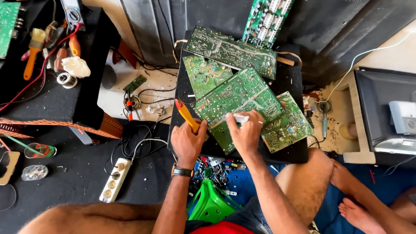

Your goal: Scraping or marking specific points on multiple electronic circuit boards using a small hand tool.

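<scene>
My left hand [187, 141] grips a tool with a yellow-and-orange handle [185, 114], its tip pointing up and left beside a green circuit board [236, 97]. My right hand [247, 130] rests on the near edge of that same board and pinches a small white piece [239, 118] against it. The board lies solder side up, on top of several other green boards [229, 50] stacked on a black surface [286, 151]. A watch sits on my left wrist.
A white power strip [114, 180] lies on the dark floor at lower left. A green plastic stool [210, 203] and loose parts sit between my knees. Brush, pliers, multimeter and solder spool lie at upper left. A grey monitor [385, 108] stands at right.
</scene>
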